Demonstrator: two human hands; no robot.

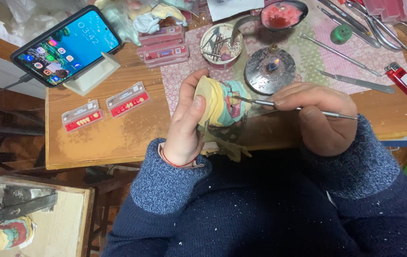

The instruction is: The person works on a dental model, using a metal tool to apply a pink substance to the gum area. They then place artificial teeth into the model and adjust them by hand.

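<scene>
- Head view: left hand [184, 128] has its fingers wrapped around a dental cast [220, 102] above the counter [118, 133] edge.
- Right hand [315, 116], at 3 o'clock of the cast, pinches a metal carving tool [298, 108], tip touching it.
- Lit spirit burner [270, 69] sits at 1 o'clock.

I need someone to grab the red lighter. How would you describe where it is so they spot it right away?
Look at the wooden workbench, along its right edge past the patterned cloth. The lighter lies there, angled, just right of a thin metal instrument. It is the only red-and-white plastic block with a metal cap among the steel tools.
</scene>
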